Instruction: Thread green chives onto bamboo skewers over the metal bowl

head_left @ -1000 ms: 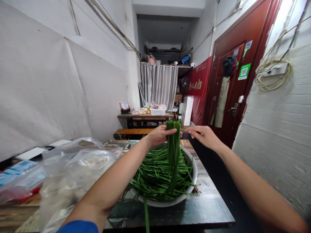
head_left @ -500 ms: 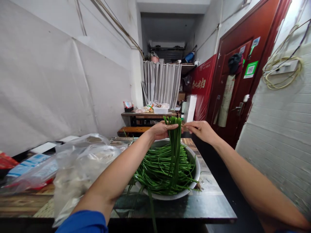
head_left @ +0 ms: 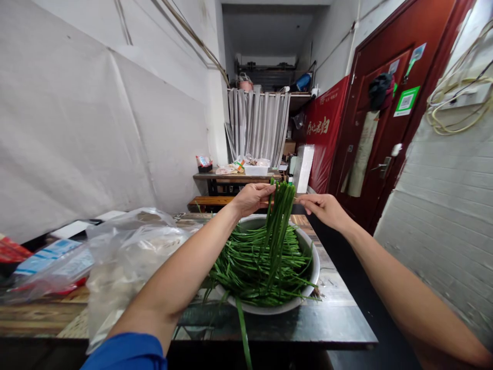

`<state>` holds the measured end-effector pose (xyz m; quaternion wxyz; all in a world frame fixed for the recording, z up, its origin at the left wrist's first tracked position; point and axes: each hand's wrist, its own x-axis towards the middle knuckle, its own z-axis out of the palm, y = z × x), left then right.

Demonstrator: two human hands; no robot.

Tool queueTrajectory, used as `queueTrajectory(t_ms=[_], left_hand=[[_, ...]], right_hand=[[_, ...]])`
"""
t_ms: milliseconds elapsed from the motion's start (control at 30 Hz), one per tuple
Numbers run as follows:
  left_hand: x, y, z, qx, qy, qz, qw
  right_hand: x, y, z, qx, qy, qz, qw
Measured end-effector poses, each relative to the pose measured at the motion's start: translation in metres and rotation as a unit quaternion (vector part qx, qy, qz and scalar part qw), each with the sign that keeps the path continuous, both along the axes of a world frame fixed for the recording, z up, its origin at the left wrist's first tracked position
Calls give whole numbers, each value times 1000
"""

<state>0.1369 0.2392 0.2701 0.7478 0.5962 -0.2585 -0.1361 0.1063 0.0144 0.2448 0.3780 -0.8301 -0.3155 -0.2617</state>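
Note:
Over the metal basin my left hand (head_left: pixel 254 199) is closed at the top left side of an upright bunch of green chives (head_left: pixel 281 221), its fingertips on the stalks. Just right of the bunch, my right hand (head_left: pixel 322 209) pinches a thin tan strand (head_left: pixel 296 199) that runs toward the chives; how it passes around them is hidden. Many more loose chives (head_left: pixel 246 262) lie in the wide metal basin (head_left: pixel 315 275) below. One long leaf (head_left: pixel 242 329) hangs over the basin's near rim and past the table edge.
The basin stands near the right end of the table (head_left: pixel 339 318). Clear plastic bags (head_left: pixel 134 257) and a blue-and-white packet (head_left: pixel 48 257) lie to the left. Farther back are a bench (head_left: pixel 210 201) and another table with a white container (head_left: pixel 257 169). A red door (head_left: pixel 385 133) is at right.
My left thumb no longer lies across the front of the bunch; those fingers are now at its left side. The bunch's tops spread and lean slightly right. The view has shifted a little.

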Motion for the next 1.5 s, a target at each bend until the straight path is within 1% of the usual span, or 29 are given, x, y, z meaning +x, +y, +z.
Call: queueTrajectory(t_ms=[200,267,333,433,500,567,633,667,733,800,867,900,933,967,1000,1033,1067,1100,1133,1167,1233,1267,1300,1333,1400,1467,1500], left_hand=[[1,-7,2,27,5,-22,999],[0,-11,5,32,-2,-28,999],[-3,-17,8,31,-21,-35,999],[-9,-22,8,52,-55,-51,996],[-13,-19,5,93,-63,-64,992],[-16,-11,0,145,-53,-92,984],[-18,0,-6,202,-39,-138,969],[-19,6,-10,234,-36,-167,957],[-21,14,-22,303,-24,-230,925],[-23,18,-43,362,7,-294,885],[-26,16,-72,399,45,-337,852],[-27,15,-88,414,55,-349,839],[-27,13,-103,424,57,-349,833],[-25,11,-115,436,49,-348,828],[-22,10,-123,450,39,-359,817],[-17,10,-127,460,28,-364,809],[-10,9,-127,468,16,-367,804],[-2,8,-124,472,3,-366,802],[7,6,-119,472,-11,-353,808],[15,2,-113,472,-31,-327,818],[29,-13,-107,475,-91,-245,840],[34,-23,-108,481,-135,-192,845],[37,-34,-112,489,-184,-140,841],[38,-46,-119,500,-230,-103,829],[38,-65,-137,527,-305,-66,791],[36,-75,-152,539,-350,-51,764],[36,-77,-157,538,-363,-44,759]], right_hand=[[-2,-2,-1,32,31,26,999],[-4,0,-2,56,58,42,996],[-7,4,0,105,99,62,988],[-11,12,9,217,140,95,962],[-14,15,18,293,131,118,940],[-21,12,24,360,107,132,917],[-31,6,21,403,103,139,899],[-37,1,15,413,122,143,891],[-52,-8,-9,403,211,165,875],[-69,-14,-45,393,305,182,848],[-88,-16,-89,389,358,190,828],[-97,-15,-111,391,373,166,825],[-107,-14,-131,413,366,120,826],[-116,-13,-150,437,346,57,828],[-125,-12,-167,454,320,-2,831],[-134,-10,-180,465,301,-51,831],[-141,-8,-191,468,299,-79,828],[-146,-7,-198,474,303,-92,821],[-150,-6,-202,485,306,-98,814],[-151,-6,-204,492,316,-90,806],[-149,-6,-203,513,335,-66,788],[-146,-7,-200,520,347,-55,779],[-142,-8,-198,527,356,-50,770],[-137,-8,-195,529,363,-51,765],[-128,-10,-191,517,372,-66,768],[-120,-12,-187,492,368,-79,785],[-117,-14,-185,480,362,-81,795]])
